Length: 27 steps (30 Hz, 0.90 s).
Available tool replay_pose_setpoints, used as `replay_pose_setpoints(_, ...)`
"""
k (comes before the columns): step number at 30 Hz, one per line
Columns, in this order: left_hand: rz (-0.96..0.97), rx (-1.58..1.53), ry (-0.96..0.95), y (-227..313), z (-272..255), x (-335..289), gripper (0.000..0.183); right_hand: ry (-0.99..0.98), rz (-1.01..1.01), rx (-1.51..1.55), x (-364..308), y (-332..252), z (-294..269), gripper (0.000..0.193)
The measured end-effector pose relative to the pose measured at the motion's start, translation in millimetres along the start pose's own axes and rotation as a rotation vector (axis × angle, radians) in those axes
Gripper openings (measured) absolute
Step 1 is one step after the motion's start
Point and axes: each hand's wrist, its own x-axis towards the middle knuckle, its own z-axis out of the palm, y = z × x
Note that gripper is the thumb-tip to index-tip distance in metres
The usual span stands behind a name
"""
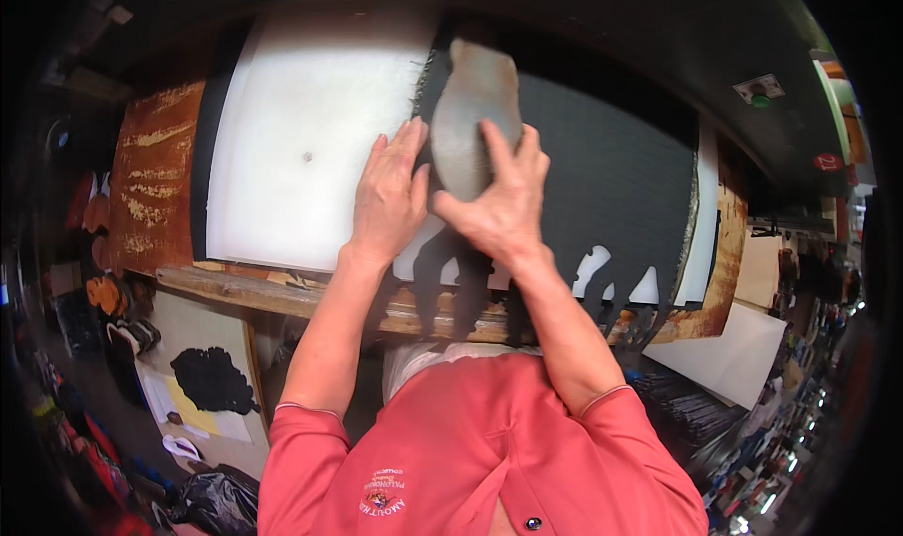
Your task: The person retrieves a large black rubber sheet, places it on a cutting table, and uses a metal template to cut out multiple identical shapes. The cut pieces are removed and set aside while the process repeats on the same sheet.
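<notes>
A grey, sole-shaped piece with worn brownish edges, perhaps a cutting die, lies over a black sheet material. My right hand spans its near end, thumb on the left and fingers spread on top and along the right side; the near end is partly hidden under the hand and slightly blurred. My left hand holds nothing. Its fingers are stretched out at the frayed left edge of the black sheet, close to the sole-shaped piece. Curved cut-outs leave dark strips along the sheet's near edge.
A white board lies under and left of the sheet, on a worn brown block. A wooden rail runs along the front. A dark machine beam spans overhead. Black scrap and a black plastic bag are lower left.
</notes>
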Motion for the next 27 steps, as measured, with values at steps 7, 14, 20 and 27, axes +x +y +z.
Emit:
replay_pose_setpoints(7,-0.109,0.078,-0.101,44.6,-9.8,5.7,0.044,-0.132,0.345,0.834,-4.2,25.0,-72.7,0.103)
replay_pose_setpoints(14,-0.265,-0.337,-0.056,88.5,8.9,11.7,0.027,-0.142,0.348,0.867,-7.4,33.7,-73.7,0.104)
replay_pose_setpoints(20,-0.21,0.0,0.022,79.7,21.5,5.0,0.021,-0.157,0.394,1.0,-3.8,43.0,-82.9,0.102)
replay_pose_setpoints(27,-0.209,0.099,0.037,64.0,22.8,-15.6,0.016,-0.138,0.408,1.445,1.5,66.3,-89.2,0.088)
